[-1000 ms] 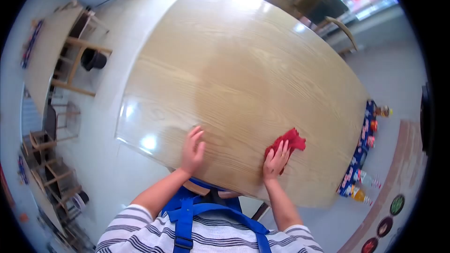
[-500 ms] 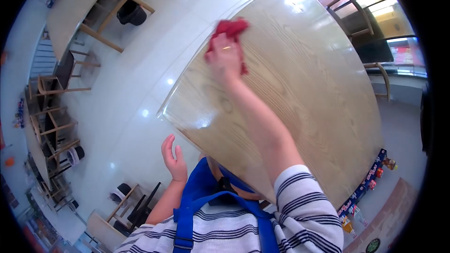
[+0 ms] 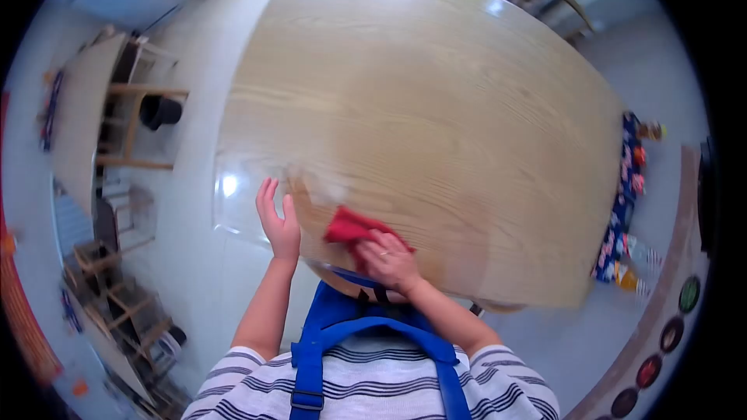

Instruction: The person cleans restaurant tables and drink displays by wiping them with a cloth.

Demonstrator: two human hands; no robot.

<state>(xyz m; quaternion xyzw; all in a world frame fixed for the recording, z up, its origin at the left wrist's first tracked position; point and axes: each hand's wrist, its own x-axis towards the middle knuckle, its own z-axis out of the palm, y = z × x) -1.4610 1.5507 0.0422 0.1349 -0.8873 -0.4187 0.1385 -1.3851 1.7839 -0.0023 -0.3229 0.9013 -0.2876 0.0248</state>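
A red cloth [image 3: 354, 228] lies bunched on the wood-grained table [image 3: 436, 132], close to its near edge. My right hand [image 3: 389, 262] presses on the cloth from above, its fingers over the red fabric. To the left, my left hand [image 3: 278, 221] is raised near the table's near left corner, fingers apart and holding nothing. Light reflects off the smooth tabletop.
Small bottles [image 3: 632, 278] and a dark blue patterned strip [image 3: 617, 217] line the table's right side. A black bin [image 3: 160, 112] stands left, beside another table [image 3: 78, 120] and wooden chairs. A chair [image 3: 564, 3] is at the far right.
From the table's far left edge, my right hand and the red cloth have come back to the near edge. My left hand has risen slightly. The view has turned back toward the table.
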